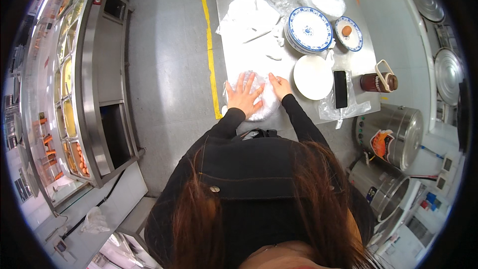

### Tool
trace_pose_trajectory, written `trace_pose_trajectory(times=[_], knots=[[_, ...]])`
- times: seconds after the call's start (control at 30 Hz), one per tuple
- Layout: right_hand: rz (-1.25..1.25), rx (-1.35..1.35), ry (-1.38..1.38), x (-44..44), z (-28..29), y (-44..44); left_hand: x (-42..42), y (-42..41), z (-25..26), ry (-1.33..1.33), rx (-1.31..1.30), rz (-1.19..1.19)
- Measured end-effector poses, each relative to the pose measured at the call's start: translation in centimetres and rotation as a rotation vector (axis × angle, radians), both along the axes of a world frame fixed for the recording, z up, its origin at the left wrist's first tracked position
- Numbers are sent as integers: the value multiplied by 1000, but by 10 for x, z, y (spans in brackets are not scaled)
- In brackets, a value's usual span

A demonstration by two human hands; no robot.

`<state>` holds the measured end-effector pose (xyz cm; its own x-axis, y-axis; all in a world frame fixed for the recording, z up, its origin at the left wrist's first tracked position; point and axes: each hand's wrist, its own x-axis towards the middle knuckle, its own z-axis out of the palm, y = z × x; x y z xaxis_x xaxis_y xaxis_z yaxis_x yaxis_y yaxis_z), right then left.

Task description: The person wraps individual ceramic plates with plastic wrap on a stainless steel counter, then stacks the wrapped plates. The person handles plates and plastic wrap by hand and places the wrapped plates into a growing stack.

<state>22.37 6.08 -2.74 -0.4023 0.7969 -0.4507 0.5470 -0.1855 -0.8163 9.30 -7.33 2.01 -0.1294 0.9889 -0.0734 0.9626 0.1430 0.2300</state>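
Note:
On the steel table [239, 50] in front of me lies a round white bundle under clear plastic [268, 110]. My left hand [244, 95] rests flat on it, fingers spread apart. At the bundle's right edge is my right hand [281, 86], with thumb and fingers close together; whether they pinch the plastic is too glaring to see. A plain white plate [313, 77] lies just right of that hand. Farther up the table are a white cloth or sheet [250, 16], partly washed out, and a stack of blue-rimmed plates [309, 30].
An egg [346, 30] sits in a blue-rimmed dish [354, 43]. A black phone [340, 89] lies on a clear plastic bag [356, 108], near a brown handled bottle [373, 82]. Steel drums [401, 134] stand at lower right. Leftward, past a yellow floor line [207, 37], runs a food counter [89, 93].

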Motion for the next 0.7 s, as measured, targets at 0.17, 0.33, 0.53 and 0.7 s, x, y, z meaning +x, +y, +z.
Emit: trace_pose_trajectory(times=[0.17, 0.33, 0.53, 0.7], knots=[[-28, 797, -33, 4, 4, -12, -2, 8, -7, 8, -5, 42], [180, 319, -174, 14, 23, -40, -3, 14, -2, -5, -72, 59], [22, 259, -87, 9, -7, -40, -6, 17, -9, 12, -45, 41], [-67, 391, -55, 3, -2, -53, -16, 9, -7, -163, -27, 92]])
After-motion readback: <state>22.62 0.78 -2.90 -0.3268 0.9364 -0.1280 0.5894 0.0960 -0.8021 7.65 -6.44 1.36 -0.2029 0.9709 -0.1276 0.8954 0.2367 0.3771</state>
